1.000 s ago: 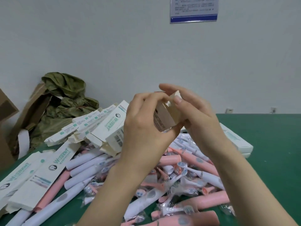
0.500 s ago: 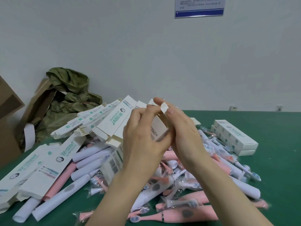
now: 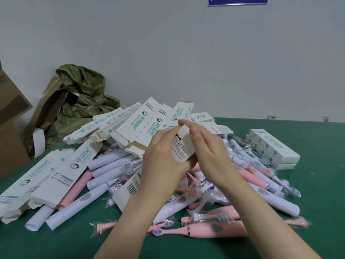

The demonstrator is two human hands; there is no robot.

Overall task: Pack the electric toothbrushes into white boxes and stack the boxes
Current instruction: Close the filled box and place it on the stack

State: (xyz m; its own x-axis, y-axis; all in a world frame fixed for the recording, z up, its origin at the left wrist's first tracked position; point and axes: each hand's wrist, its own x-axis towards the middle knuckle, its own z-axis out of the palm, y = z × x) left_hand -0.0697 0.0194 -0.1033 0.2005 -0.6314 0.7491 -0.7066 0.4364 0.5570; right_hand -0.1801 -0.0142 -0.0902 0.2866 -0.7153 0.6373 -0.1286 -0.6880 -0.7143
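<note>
My left hand (image 3: 162,157) grips a white toothbrush box (image 3: 182,146) from the left and below, holding it upright above the pile. My right hand (image 3: 209,152) touches the box's top end with thumb and fingertips, fingers mostly straight along its right side. Below the hands lies a heap of pink and white electric toothbrushes (image 3: 214,228) and wrapped brush heads. Two closed white boxes (image 3: 272,146) sit stacked on the right of the green table (image 3: 317,212).
Several flat, unfolded white boxes (image 3: 141,126) lean in a heap at the back and left (image 3: 56,176). Brown cardboard cartons (image 3: 11,116) and crumpled green paper (image 3: 84,94) stand at the far left against the white wall.
Both hands have lowered the box towards the pile. The right hand's fingers have moved onto the top end of the box, where the flap now lies flat.
</note>
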